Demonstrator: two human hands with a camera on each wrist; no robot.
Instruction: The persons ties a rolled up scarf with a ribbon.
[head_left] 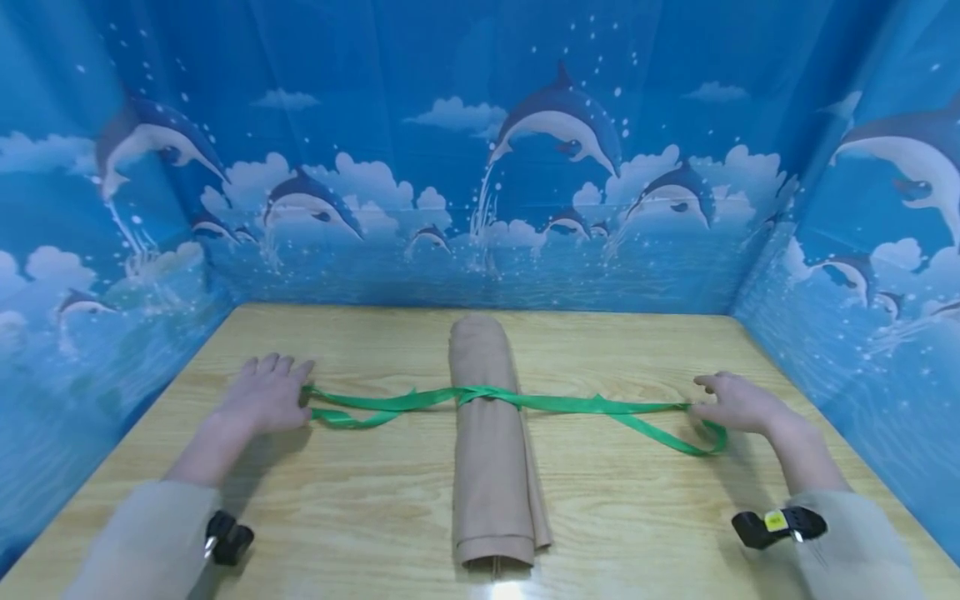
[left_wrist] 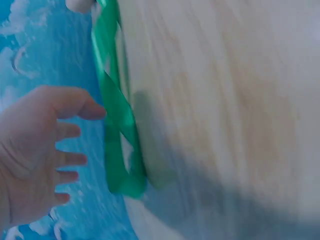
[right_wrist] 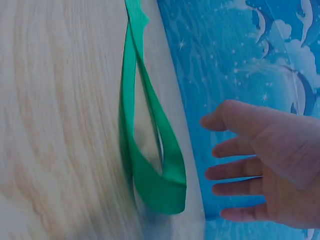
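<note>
A roll of tan cloth [head_left: 491,475] lies lengthwise on the table, tied round its upper half with a green ribbon [head_left: 555,404]. The knot is on top, and a ribbon loop stretches out to each side. My left hand [head_left: 266,398] hovers by the left loop's end; the left wrist view shows the thumb near the ribbon [left_wrist: 120,150] and the fingers extended, holding nothing. By the right loop's end is my right hand [head_left: 742,406]. In the right wrist view its fingers are spread and apart from the ribbon [right_wrist: 160,195], with nothing held.
The light wooden table [head_left: 360,508] carries the roll near its middle. A blue curtain [head_left: 420,100] printed with dolphins stands behind the table and along both sides. Small black devices [head_left: 780,527] are strapped at both wrists over pale sleeves.
</note>
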